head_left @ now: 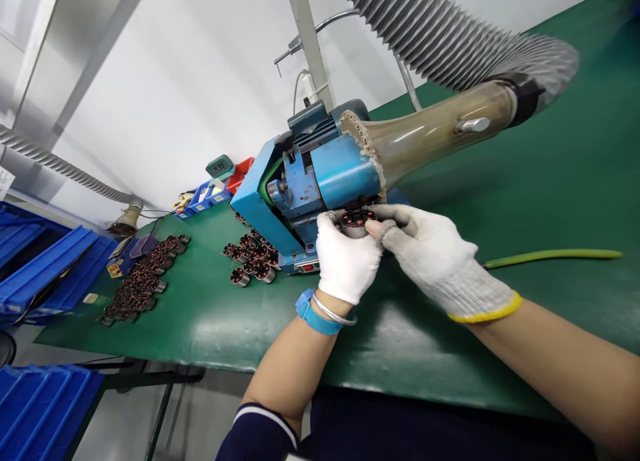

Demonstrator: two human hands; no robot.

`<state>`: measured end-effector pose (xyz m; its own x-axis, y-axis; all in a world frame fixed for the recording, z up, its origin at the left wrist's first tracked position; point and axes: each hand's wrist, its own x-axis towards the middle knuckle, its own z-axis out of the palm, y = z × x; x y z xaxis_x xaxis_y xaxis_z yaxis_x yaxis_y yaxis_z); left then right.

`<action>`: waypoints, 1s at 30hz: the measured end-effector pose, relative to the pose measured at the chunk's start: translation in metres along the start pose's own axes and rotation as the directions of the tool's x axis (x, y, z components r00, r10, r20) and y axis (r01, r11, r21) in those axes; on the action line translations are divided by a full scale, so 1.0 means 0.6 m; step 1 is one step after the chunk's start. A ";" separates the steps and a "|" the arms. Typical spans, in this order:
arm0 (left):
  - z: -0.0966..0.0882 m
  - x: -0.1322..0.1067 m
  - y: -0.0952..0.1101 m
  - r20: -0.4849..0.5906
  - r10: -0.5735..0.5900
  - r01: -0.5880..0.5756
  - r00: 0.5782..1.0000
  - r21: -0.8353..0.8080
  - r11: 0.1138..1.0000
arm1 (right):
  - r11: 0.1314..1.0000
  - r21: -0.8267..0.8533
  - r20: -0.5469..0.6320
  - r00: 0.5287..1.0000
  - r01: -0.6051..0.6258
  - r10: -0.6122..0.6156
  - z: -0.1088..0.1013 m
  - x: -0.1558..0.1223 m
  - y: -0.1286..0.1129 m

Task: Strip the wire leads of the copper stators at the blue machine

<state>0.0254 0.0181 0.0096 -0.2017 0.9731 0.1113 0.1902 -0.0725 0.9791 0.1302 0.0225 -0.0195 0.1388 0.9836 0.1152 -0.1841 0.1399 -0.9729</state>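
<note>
Both my hands wear white knit gloves and meet just in front of a blue motor-driven machine (300,181). My left hand (345,258) is closed around a small round stator (357,221) with copper windings, holding it up at the machine's lower front. My right hand (435,251) pinches the same stator from the right with thumb and fingertips. A clear funnel (430,134) on a grey ribbed hose (425,28) sits right above the stator.
Two groups of several stators lie on the green table (550,181): one (253,258) beside the machine, a longer pile (143,281) further left. Blue bins (45,274) stand at the left. A green cable (550,254) runs right. A small digital display (220,168) stands behind.
</note>
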 end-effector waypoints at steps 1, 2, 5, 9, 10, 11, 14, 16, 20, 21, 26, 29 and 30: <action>0.001 0.001 0.001 -0.009 0.001 -0.001 1.000 0.016 1.000 | 1.000 0.008 0.004 1.000 -0.003 0.003 0.000 0.002 0.000; 0.001 0.002 0.002 -0.017 0.004 -0.003 1.000 0.027 1.000 | 1.000 0.012 0.002 1.000 -0.008 0.008 0.000 0.003 0.000; -0.001 -0.003 -0.002 -0.015 0.014 -0.014 1.000 -0.009 1.000 | 1.000 0.011 0.011 1.000 -0.007 0.007 -0.002 0.000 0.003; -0.016 -0.032 -0.021 0.032 0.059 -0.054 0.998 -0.132 0.990 | 0.991 -0.080 0.048 0.993 0.107 -0.103 -0.007 -0.022 0.006; -0.022 -0.040 -0.026 0.039 0.082 -0.076 0.996 -0.120 0.990 | 0.983 -0.114 0.049 0.989 0.145 -0.141 -0.009 -0.027 0.004; -0.027 -0.048 -0.030 0.048 0.106 -0.101 0.993 -0.092 0.991 | 0.976 -0.139 0.055 0.985 0.167 -0.161 -0.010 -0.031 0.002; -0.039 -0.064 -0.036 0.085 0.160 -0.159 0.983 -0.013 0.987 | 0.991 -0.108 0.007 0.997 0.082 -0.081 -0.017 -0.032 -0.013; -0.042 -0.068 -0.036 0.091 0.168 -0.171 0.982 0.024 0.985 | 0.999 0.013 -0.142 0.989 -0.046 0.048 -0.024 -0.025 -0.023; -0.043 -0.067 -0.037 0.092 0.139 -0.144 0.986 0.054 0.988 | 0.992 0.076 -0.264 0.957 -0.101 0.118 -0.029 -0.018 -0.023; -0.043 -0.065 -0.039 0.113 0.130 -0.133 0.985 0.020 0.991 | 0.997 0.003 -0.186 0.979 -0.082 0.082 -0.026 -0.019 -0.018; -0.037 -0.043 -0.047 0.191 0.088 -0.055 0.978 -0.173 0.983 | 0.989 -0.109 0.058 0.994 0.096 -0.090 0.004 -0.028 0.020; -0.031 -0.027 -0.041 0.147 0.068 -0.043 0.987 -0.169 0.985 | 0.998 0.037 0.032 0.998 0.056 -0.057 0.018 -0.022 0.027; -0.029 -0.023 -0.037 0.136 0.068 -0.045 0.988 -0.163 0.986 | 0.996 0.074 0.024 0.999 0.040 -0.042 0.020 -0.019 0.026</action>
<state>0.0075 0.0023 -0.0106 -0.0555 0.9866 0.1533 0.0398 -0.1512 0.9877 0.1140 0.0147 -0.0336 0.1229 0.9793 0.1609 -0.2498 0.1874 -0.9500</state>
